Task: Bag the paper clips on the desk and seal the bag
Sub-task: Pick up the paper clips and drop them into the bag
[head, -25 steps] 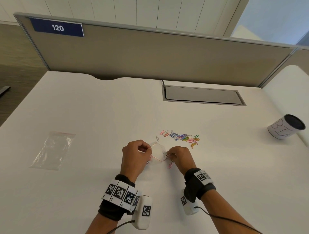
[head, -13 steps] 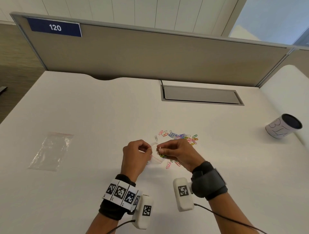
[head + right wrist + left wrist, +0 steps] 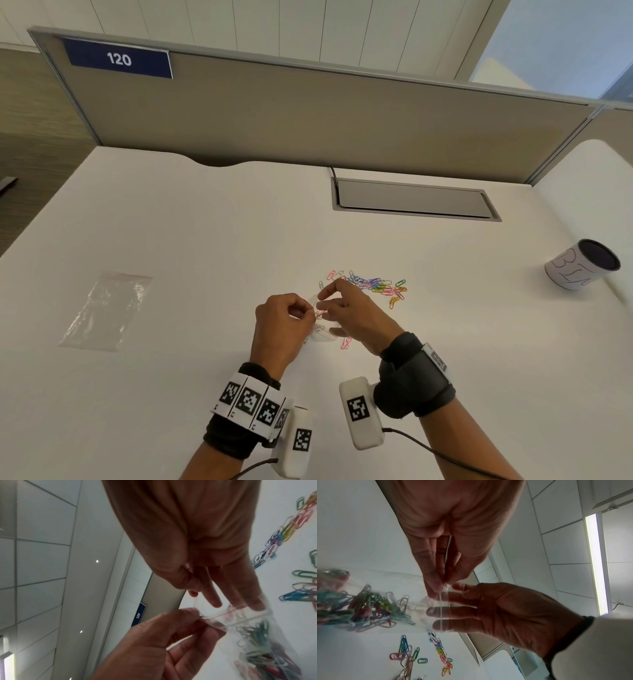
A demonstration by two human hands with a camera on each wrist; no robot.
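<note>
Pinching one corner of the clear bag (image 3: 412,601) mouth, the left hand (image 3: 281,329) holds it above the desk (image 3: 171,222); the right hand (image 3: 356,318) fingers lie straight behind the mouth. Loose paper clips (image 3: 376,286) lie just beyond. The partition sign (image 3: 118,59) reads "120". A spare bag (image 3: 106,310) lies well left, a marked cup (image 3: 582,263) far right.

Loose clips (image 3: 375,286) lie just beyond both hands, w/ a few more (image 3: 346,342) at the right hand's near side. Spare bag (image 3: 106,310) lies flat far left, cup (image 3: 582,264) far right. Bare desk (image 3: 191,240) between them and back to the cable hatch (image 3: 414,200) and partition (image 3: 308,113).
</note>
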